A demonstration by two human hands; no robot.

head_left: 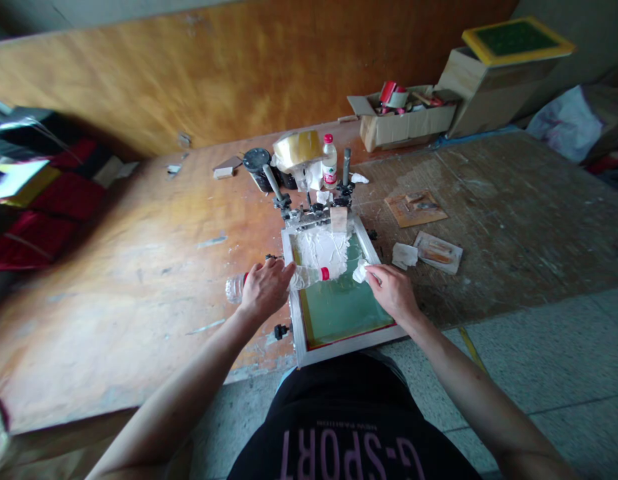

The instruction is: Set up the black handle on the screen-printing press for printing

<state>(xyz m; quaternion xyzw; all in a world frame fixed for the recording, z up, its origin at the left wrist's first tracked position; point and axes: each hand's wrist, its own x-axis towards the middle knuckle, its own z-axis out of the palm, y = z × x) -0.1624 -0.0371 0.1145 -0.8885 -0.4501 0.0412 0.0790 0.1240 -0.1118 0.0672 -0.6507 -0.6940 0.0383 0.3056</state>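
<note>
My left hand (269, 285) is wrapped round a clear plastic bottle (306, 276) lying on its side, its red cap pointing right over a screen printing frame (299, 327). Between the fingertips of my right hand (393, 288) is a crumpled white tissue (360, 271), held over the right part of the frame. The frame has a pale metal border and green mesh (343, 307). White paste (321, 253) is smeared across the far part of the mesh. At its far end a hinge clamp (316, 215) with two upright posts grips the frame.
Behind the clamp stand a second red-capped bottle (329, 163), a dark tub (257, 168) and a yellowish container (297, 150). To the right lie a small stained board (416, 208) and a pale tray (439, 252). An open carton (409, 127) sits at the back; red boxes (43, 227) are stacked left.
</note>
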